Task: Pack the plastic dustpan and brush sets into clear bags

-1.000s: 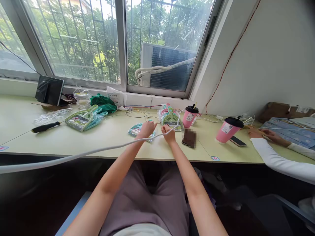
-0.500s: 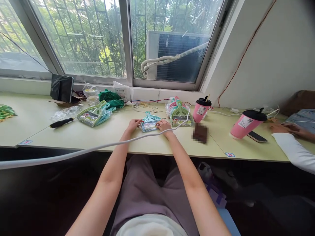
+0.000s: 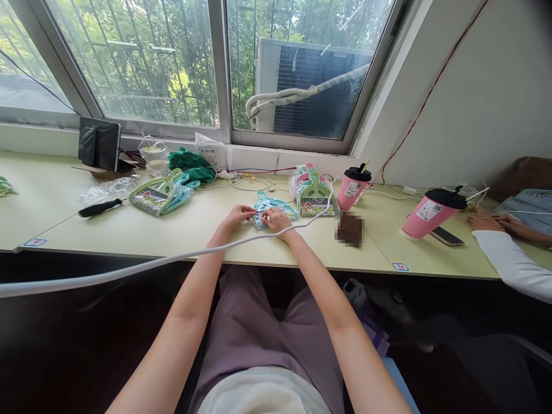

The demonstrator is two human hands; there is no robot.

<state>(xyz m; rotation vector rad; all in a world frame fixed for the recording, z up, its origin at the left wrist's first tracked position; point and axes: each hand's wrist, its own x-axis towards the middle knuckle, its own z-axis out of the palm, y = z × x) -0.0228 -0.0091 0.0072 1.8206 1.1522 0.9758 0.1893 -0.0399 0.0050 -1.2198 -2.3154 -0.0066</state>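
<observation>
A light-blue mini dustpan and brush set (image 3: 281, 205) in clear wrapping lies on the table in front of me, its handle pointing away. My left hand (image 3: 240, 215) pinches its left edge, fingertips together. My right hand (image 3: 276, 220) lies over its near side with bent fingers on the wrapping and covers part of it. Right of it stands a stack of green and pink dustpan sets (image 3: 317, 195). Further left is another pile of green and blue dustpan sets (image 3: 157, 195).
A white cable (image 3: 172, 260) crosses in front of my forearms. Pink cups (image 3: 351, 190) and a phone (image 3: 447, 236) are on the right, near another person's white sleeve (image 3: 502, 253). A black-handled tool (image 3: 100, 208), a tablet (image 3: 100, 144) and a green bag (image 3: 192, 165) sit left.
The blue dustpan set has turned and its far end now reaches further right. My right hand has moved left, closer to my left hand. The view has shifted slightly.
</observation>
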